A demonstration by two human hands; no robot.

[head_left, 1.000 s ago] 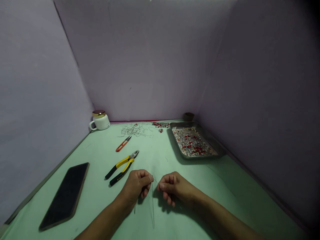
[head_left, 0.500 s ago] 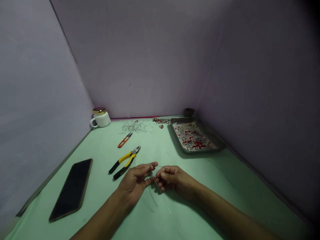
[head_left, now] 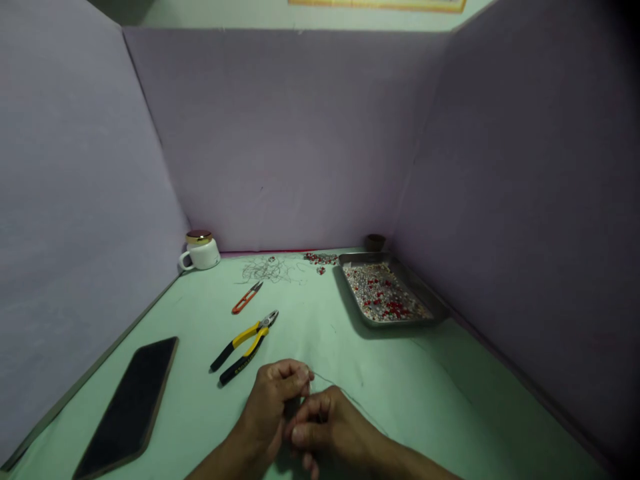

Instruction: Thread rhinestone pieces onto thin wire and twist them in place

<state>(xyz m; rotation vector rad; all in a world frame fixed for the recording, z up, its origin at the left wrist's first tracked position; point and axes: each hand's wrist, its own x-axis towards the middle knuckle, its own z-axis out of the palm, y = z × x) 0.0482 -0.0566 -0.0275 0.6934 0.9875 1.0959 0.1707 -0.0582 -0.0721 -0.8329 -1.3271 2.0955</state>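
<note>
Both my hands meet low in the middle of the green table. My left hand (head_left: 273, 407) is curled, its fingertips pinching a thin wire (head_left: 345, 395) that trails off to the right across the table. My right hand (head_left: 325, 433) is closed too, pressed against the left hand's fingers on the same wire. Yellow-and-black pliers (head_left: 243, 347) lie just beyond my left hand.
A black phone (head_left: 127, 407) lies at the left. Orange thread snips (head_left: 246, 298) and a tangle of wire pieces (head_left: 267, 269) sit farther back. A metal tray (head_left: 425, 300) of red and silver beads stands at the right, a white lidded mug (head_left: 201, 250) at the back left. Purple partitions wall three sides.
My hands have drawn closer to me and come together, the left fingers curling shut on the wire. The view has tilted up, showing the top of the partition.
</note>
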